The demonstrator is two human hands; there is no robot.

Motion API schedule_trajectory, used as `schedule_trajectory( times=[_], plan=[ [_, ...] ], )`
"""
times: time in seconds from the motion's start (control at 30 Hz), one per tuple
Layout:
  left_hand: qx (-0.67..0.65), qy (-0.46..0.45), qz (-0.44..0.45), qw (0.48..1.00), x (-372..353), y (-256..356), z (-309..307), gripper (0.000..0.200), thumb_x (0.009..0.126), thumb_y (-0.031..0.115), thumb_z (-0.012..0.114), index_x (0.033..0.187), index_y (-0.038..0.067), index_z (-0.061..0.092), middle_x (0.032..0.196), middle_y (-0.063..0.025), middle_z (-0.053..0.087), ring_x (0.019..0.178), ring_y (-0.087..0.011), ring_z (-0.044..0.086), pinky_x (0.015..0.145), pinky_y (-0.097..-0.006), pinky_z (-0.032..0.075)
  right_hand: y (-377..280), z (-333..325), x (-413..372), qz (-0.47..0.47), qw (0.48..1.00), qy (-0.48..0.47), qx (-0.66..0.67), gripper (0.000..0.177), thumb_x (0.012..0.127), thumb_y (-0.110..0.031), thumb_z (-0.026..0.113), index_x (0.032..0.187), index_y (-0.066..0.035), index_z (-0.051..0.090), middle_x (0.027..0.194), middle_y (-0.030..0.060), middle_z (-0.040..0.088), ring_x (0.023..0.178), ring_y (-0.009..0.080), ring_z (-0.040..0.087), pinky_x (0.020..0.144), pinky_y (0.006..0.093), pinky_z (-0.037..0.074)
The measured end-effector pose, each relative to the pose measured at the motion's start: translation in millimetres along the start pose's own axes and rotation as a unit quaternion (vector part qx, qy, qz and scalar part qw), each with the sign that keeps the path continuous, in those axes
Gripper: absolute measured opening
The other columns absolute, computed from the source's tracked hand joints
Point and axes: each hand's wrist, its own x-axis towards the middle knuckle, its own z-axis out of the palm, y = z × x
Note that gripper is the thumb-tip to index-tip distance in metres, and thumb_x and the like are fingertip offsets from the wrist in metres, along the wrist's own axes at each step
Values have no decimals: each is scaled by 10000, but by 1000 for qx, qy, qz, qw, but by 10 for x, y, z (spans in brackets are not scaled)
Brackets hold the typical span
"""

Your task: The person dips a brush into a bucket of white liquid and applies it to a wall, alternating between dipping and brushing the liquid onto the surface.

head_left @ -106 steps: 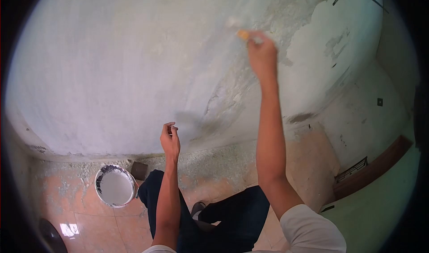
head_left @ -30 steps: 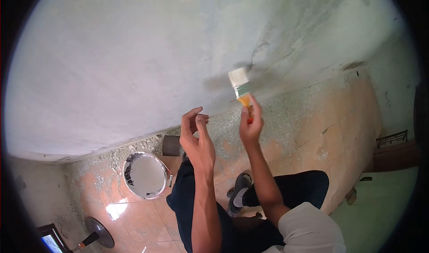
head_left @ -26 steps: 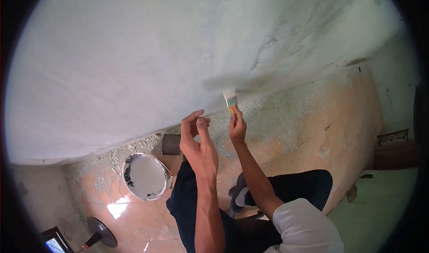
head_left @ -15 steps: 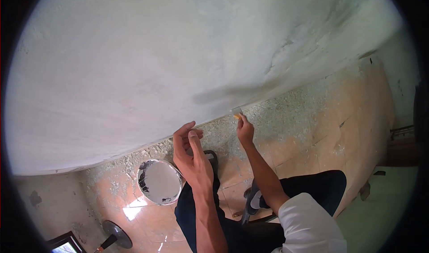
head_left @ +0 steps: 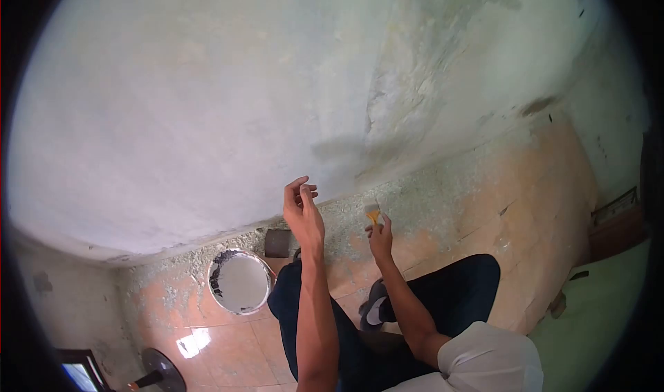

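My right hand (head_left: pixel 380 240) is closed on the yellow handle of a putty knife (head_left: pixel 373 213). The knife's flat blade points up toward the foot of the wall, over floor strewn with flakes, and stands apart from the wall. My left hand (head_left: pixel 301 208) is raised near the wall's lower edge, fingers loosely curled and apart, holding nothing. A pale, patchy wall (head_left: pixel 207 115) rises in front, with rough, cracked plaster at the right. Below and left of my left hand stands a round bucket (head_left: pixel 241 282) of whitish paste, its rim smeared dark.
A dark, flat rectangular piece (head_left: pixel 277 243) lies between the bucket and my left forearm. Scraped flakes (head_left: pixel 332 219) cover the orange tiled floor (head_left: pixel 235 343) along the wall. At the lower left is a dark round object (head_left: pixel 163 371). My bent legs are below.
My right hand has drawn the putty knife down, away from the wall's foot. My left hand has risen slightly. The view has shifted, and the dark rectangular piece now shows beside the bucket.
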Motion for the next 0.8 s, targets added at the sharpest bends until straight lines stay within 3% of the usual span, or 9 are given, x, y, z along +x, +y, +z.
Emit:
schedule_trajectory(
  times=[0.2,0.3,0.4,0.43,0.53,0.57,0.63,0.77,0.8],
  plan=[
    [-98,46,21,994,-291,54,60,239,1120,117,538,1247,3,705,989,-120,764,928,-191,732,862,-359,579,-1181,59,-369,-205,973,-74,74,366,1140,-135,580,1467,29,568,1151,132,804,862,143,710,745,287,581],
    [-164,38,41,985,-363,241,8,225,1109,68,543,1248,1,707,1003,-114,742,924,-187,705,840,-364,579,-1323,240,-440,-188,968,-131,105,335,1123,-149,632,1398,43,649,1156,106,802,883,141,715,778,280,587],
    [-89,-23,127,988,-346,508,-230,219,1076,48,574,1237,16,719,962,-119,732,885,-183,716,830,-351,582,-1149,584,-357,-291,936,-170,-105,335,1119,-148,644,1378,60,682,1143,99,802,902,130,721,800,272,590],
    [-61,-34,132,989,-302,567,-308,219,1066,42,581,1235,21,720,951,-122,726,872,-193,722,834,-347,582,-1075,794,-304,-289,929,-201,-112,335,1119,-148,644,1378,60,682,1143,99,802,902,130,721,800,272,590],
    [-40,13,134,990,-101,480,-491,218,1070,51,581,1241,33,715,959,-132,726,884,-233,741,832,-366,583,-913,1615,-194,0,900,-428,84,347,1127,-169,639,1378,63,692,1108,106,800,890,117,716,798,253,584],
    [-38,49,110,992,-66,462,-558,213,1072,60,582,1243,34,706,969,-139,727,895,-253,746,832,-378,583,-855,1855,-287,13,893,-443,78,347,1127,-169,639,1378,63,692,1108,106,800,890,117,716,798,253,584],
    [-24,98,77,992,12,421,-689,209,1075,70,583,1246,34,697,979,-146,728,906,-273,751,832,-391,582,-911,2284,-645,-69,878,-474,-6,397,1157,-237,612,1414,57,686,1083,122,805,853,117,712,809,271,594],
    [-32,121,44,991,188,418,-923,194,1084,99,591,1249,39,674,1017,-154,729,918,-287,750,843,-408,577,-563,3264,-961,-149,807,-552,-145,328,1144,-241,632,1264,32,768,904,64,796,748,83,689,678,260,564],
    [-38,116,41,992,233,436,-979,191,1087,106,593,1249,40,669,1025,-157,727,913,-289,743,849,-408,572,-351,3503,-1000,-183,792,-559,-164,314,1113,-269,674,1201,8,793,879,101,811,739,146,740,668,316,576]
  ],
)
